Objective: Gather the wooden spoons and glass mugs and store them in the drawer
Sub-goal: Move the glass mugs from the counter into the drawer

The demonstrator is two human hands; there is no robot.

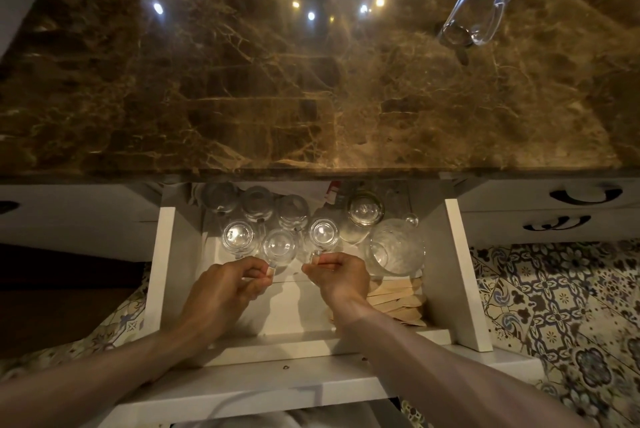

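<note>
head view: the left hand (235, 284) pinches the handle of a small clear glass mug (278, 247), thumb and curled fingers closed on it. the right hand (341, 275) does the same with a second clear glass mug (323, 232) just beside it. both mugs are upright and low in the open white wooden drawer (166, 254); whether their bases already rest on its floor i cannot tell. close against the left-held mug, on its outer side, stands a third mug (239, 235). beyond the fingertips a back row of more mugs (256, 201) runs under the counter edge. to the right of the right hand stands a large clear glass pitcher (394, 251), and by that wrist lies a stack of pale flat wooden spoons (394, 299). far beyond both grips, one tall clear glass mug (481, 2) is on the brown marble countertop (242, 81), so the job looks nearly but not fully done. the risk is glass on glass: the spacing is tight, and letting go early or swinging a handle round could knock a neighbour or chip a rim.
</note>
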